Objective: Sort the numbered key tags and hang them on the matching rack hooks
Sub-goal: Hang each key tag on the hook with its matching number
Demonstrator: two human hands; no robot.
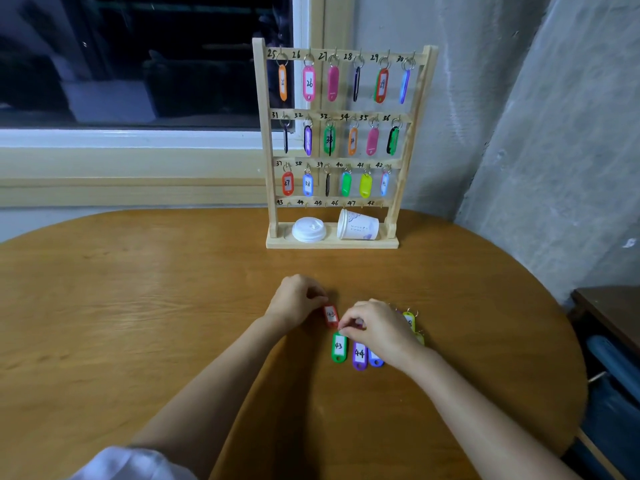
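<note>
A wooden rack [394, 216] stands at the table's far side; tags hang on its hooks numbered 25 to 42, and the bottom row, 43 to 48, is bare. On the table lie a red tag [331, 315], a green tag marked 43 [339, 347], a purple tag marked 44 [360, 355], a blue tag [375, 360] and a yellow-green tag [409, 320]. My left hand [296, 299] pinches the top of the red tag. My right hand [375, 329] pinches the ring of the green tag and hides parts of the others.
A white lid [309, 229] and a tipped paper cup [358, 225] lie on the rack's base. The wooden table [138, 306] is rounded, with its edge at the right. A window and concrete wall stand behind; dark furniture [609, 341] sits at the right.
</note>
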